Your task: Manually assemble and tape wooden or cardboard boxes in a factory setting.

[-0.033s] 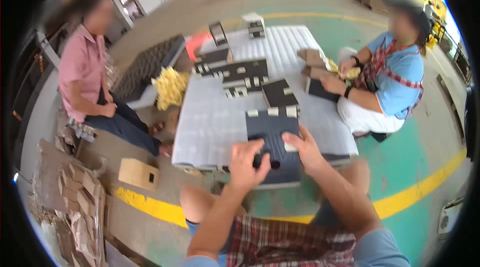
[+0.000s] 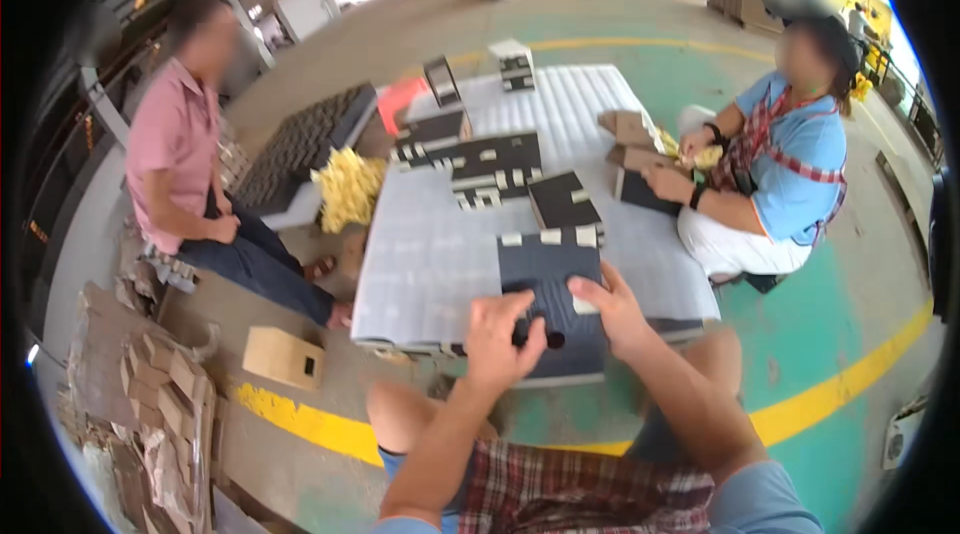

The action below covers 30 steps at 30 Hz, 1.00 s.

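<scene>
A flat dark panel (image 2: 540,259), with pale patches along its far edge, lies in front of me at the near side of the table and juts over its edge. My right hand (image 2: 615,306) grips the panel's right edge, thumb on top beside a white patch (image 2: 583,300). Over the panel's left part, my left hand (image 2: 498,339) is curled, thumb and fingers closed about a small dark thing (image 2: 556,340) with a rounded end; its kind is unclear. Beyond the panel sits another dark panel (image 2: 563,202) with pale patches.
More dark pieces (image 2: 500,156) lie across the white-covered table (image 2: 420,274). At the right a seated person (image 2: 790,154) handles a dark box; another person (image 2: 175,154) sits at the left. A yellow heap (image 2: 347,189), a wooden box (image 2: 283,356) and cardboard scraps (image 2: 160,394) are on the left.
The whole view has shifted slightly right and down. Both hands keep nearly the same places on the panel.
</scene>
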### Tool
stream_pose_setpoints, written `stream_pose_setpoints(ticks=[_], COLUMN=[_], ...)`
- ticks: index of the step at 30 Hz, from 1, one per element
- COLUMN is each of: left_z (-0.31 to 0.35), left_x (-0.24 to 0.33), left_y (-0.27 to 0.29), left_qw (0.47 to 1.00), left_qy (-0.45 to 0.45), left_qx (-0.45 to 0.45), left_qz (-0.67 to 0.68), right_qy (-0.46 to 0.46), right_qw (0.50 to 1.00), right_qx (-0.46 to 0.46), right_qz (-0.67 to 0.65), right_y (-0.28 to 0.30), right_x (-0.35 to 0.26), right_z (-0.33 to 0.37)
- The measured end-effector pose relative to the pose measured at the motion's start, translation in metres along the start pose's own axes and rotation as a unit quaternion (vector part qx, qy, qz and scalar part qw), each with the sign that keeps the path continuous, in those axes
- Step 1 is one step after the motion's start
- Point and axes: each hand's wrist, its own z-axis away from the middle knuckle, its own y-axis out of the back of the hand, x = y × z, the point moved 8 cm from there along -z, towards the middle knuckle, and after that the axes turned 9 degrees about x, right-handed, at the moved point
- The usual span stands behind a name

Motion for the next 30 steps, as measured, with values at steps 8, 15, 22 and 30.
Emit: stream_pose_setpoints(ticks=[8, 15, 22, 30], left_z=[0.009, 0.039, 0.055, 0.063], left_x=[-0.006, -0.049, -0.077, -0.09], left_y=[-0.007, -0.011, -0.029, -0.04], left_qw=[1.0, 0.938, 0.927, 0.904], left_qy=[-0.012, 0.293, 0.345, 0.379], left_qx=[0.003, 0.111, 0.059, 0.074], left_qz=[-0.018, 0.146, 0.133, 0.186], right_qy=[-0.016, 0.137, 0.167, 0.199], right_qw=[0.996, 0.985, 0.964, 0.964], right_qx=[0.03, 0.018, 0.004, -0.021], right_qz=[0.086, 0.104, 0.205, 0.175], right_y=[0.003, -0.005, -0.002, -0.01], right_x=[0.004, -0.025, -0.024, -0.02], right_z=[0.014, 0.024, 0.009, 0.014])
